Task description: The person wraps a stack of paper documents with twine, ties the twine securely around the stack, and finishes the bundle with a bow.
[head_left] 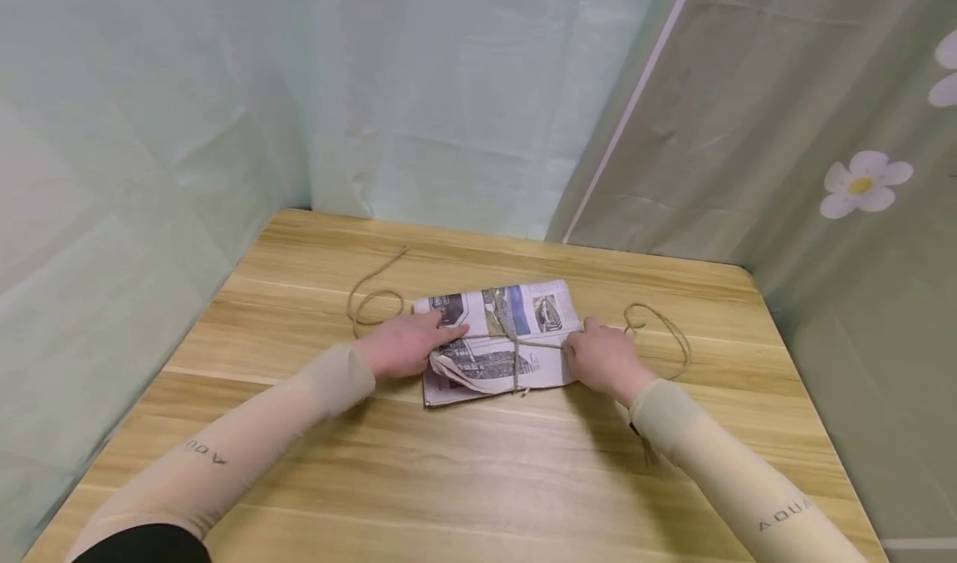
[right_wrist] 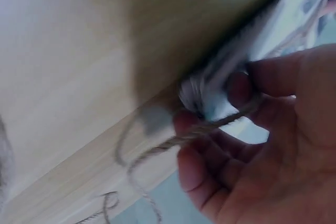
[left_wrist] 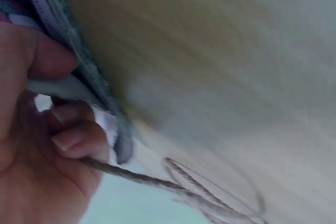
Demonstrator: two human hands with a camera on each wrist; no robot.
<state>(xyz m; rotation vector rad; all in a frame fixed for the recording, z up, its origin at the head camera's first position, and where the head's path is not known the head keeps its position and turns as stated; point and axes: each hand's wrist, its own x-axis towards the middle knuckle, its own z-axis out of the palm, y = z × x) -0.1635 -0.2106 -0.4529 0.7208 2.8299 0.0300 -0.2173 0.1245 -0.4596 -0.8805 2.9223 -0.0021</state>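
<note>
A folded newspaper bundle (head_left: 553, 372) lies on the wooden table, with twine (head_left: 540, 345) crossing it both ways. At its left end, my left hand (head_left: 404, 345) holds the twine in curled fingers, a newspaper edge (left_wrist: 86, 72) lying between thumb and fingers. The twine (left_wrist: 136, 177) comes out below those fingers. My right hand (head_left: 607, 359) is at the bundle's right end. Its thumb and fingers grip the twine (right_wrist: 181, 139), close beside the stacked paper edges (right_wrist: 194, 92). The palm side of both hands is hidden in the head view.
Loose twine (head_left: 357, 293) curls on the table left of the bundle, and another loose length (head_left: 676, 330) loops to its right. The wooden table (head_left: 463, 488) meets pale curtains (head_left: 463, 131) along the back and sides.
</note>
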